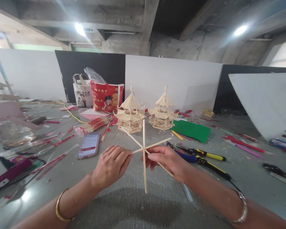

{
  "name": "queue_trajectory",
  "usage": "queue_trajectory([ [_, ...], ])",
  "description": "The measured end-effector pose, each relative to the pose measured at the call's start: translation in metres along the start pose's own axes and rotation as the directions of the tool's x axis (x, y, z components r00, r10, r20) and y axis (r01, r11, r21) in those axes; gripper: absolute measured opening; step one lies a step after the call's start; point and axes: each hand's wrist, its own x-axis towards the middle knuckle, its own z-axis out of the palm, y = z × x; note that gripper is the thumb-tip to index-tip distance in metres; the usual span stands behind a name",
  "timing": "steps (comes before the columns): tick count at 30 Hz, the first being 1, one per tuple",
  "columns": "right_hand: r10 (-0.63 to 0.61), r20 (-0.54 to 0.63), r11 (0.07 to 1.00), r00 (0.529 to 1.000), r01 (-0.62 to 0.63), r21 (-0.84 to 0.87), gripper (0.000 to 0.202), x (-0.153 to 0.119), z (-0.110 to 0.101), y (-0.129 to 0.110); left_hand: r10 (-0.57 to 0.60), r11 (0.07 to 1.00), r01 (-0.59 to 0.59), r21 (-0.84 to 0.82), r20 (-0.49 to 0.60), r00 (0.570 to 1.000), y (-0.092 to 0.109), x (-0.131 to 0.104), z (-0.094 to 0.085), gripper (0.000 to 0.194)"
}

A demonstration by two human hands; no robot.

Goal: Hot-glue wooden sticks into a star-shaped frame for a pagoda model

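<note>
A six-armed star of thin wooden sticks (pixel 145 175) is held up above the grey tabletop, its arms meeting at one centre. My left hand (pixel 114 160) pinches the end of the arm that points left. Close to the centre, my right hand (pixel 165 159) grips the star between thumb and fingers; some of those fingers are hidden behind the sticks. Just beyond stand two small wooden stick pagodas, the left one (pixel 131 116) partly behind the star's upper arms and the right one (pixel 163 113) a little farther right.
Pliers (pixel 209 165) and yellow-handled cutters (pixel 208 154) lie right of my right hand. A green sheet (pixel 192 130) is behind them. A phone (pixel 88 145) and bundled sticks (pixel 92 124) lie to the left. A red bag (pixel 107 98) stands at the back. Scraps and plastic sleeves litter the tabletop (pixel 124 206).
</note>
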Motion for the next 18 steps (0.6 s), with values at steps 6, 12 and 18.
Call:
queue_trajectory([
  [6,0.003,0.034,0.999,0.999,-0.005,0.050,0.021,0.000,-0.004,0.003,0.028,1.000,-0.028,0.011,-0.028,0.999,-0.003,0.000,0.003,0.004],
  [12,0.017,0.037,0.996,0.999,-0.020,0.083,0.023,-0.001,-0.008,0.011,0.038,0.999,-0.038,0.018,0.001,0.999,-0.004,-0.001,0.004,0.004],
  [18,0.016,0.008,0.997,1.000,-0.017,0.081,0.022,0.001,-0.006,0.013,0.062,0.997,-0.062,0.035,0.003,0.998,-0.004,0.001,0.003,0.005],
])
